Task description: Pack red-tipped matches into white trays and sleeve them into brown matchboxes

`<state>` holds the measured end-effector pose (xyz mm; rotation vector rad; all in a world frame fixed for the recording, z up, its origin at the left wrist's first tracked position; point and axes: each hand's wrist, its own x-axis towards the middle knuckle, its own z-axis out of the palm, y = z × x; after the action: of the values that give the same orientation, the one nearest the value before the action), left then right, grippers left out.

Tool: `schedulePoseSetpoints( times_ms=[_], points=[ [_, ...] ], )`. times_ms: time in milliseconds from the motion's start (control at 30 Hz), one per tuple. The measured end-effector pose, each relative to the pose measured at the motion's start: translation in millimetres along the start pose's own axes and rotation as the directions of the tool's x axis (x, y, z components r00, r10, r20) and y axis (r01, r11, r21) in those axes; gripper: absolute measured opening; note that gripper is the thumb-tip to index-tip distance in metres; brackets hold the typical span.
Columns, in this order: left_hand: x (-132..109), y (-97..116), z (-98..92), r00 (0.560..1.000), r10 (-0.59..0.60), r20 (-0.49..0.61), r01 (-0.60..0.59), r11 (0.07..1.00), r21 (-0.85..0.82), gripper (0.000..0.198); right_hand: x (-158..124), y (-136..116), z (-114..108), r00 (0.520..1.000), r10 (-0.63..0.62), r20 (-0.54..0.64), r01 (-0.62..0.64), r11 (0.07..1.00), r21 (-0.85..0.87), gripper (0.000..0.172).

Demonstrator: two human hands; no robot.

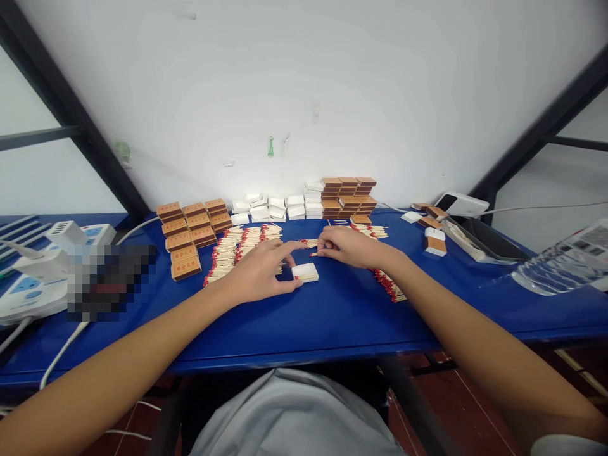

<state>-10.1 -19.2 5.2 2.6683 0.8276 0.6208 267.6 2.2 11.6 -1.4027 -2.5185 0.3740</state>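
A small white matchbox tray (pixel 305 273) with a few matches in it lies on the blue table (pixel 327 329). My left hand (pixel 266 269) is spread at the tray's left side, its thumb by the near left corner and its index finger stretched past the far side. Just beyond the tray, my right hand (pixel 344 247) is closed, with thumb and fingertips pinching matches (pixel 314 254). Red-tipped matches (pixel 228 253) lie in rows behind and left of my left hand. Another row of matches (pixel 389 286) runs partly under my right wrist.
Brown matchboxes (pixel 183 237) are stacked at the back left, more boxes (pixel 349 190) at the back centre, beside white trays (pixel 275 209). A power strip (pixel 28 288) and cables are at the left. Loose boxes (pixel 434 240), a white device (pixel 460 204) and plastic packaging (pixel 565 259) lie right.
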Motion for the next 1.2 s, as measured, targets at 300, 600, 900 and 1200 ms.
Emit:
schedulePoseSetpoints(
  times_ms=[300, 600, 900, 1200],
  points=[
    [0.5, -6.9, 7.1, 0.998, 0.020, -0.061, -0.012, 0.993, 0.119, 0.064, -10.4, -40.9, -1.2, 0.994, -0.109, -0.015, 0.110, 0.989, 0.094, 0.018],
    [0.7, -4.3, 5.7, 0.999, 0.012, -0.047, -0.006, 0.993, 0.122, 0.065, -0.6, -17.3, -0.5, 0.982, -0.059, -0.182, 0.062, 0.998, 0.010, 0.020],
    [1.1, -1.7, 4.1, 0.999, 0.008, -0.039, -0.003, 0.994, 0.110, 0.064, 5.5, 8.7, 6.3, 0.989, -0.053, -0.138, 0.046, 0.997, -0.056, 0.022],
    [1.1, -2.4, 4.7, 0.999, 0.011, -0.039, -0.007, 0.992, 0.122, 0.066, 6.3, 5.9, 5.5, 0.992, -0.056, -0.111, 0.048, 0.996, -0.078, 0.010]
  ],
)
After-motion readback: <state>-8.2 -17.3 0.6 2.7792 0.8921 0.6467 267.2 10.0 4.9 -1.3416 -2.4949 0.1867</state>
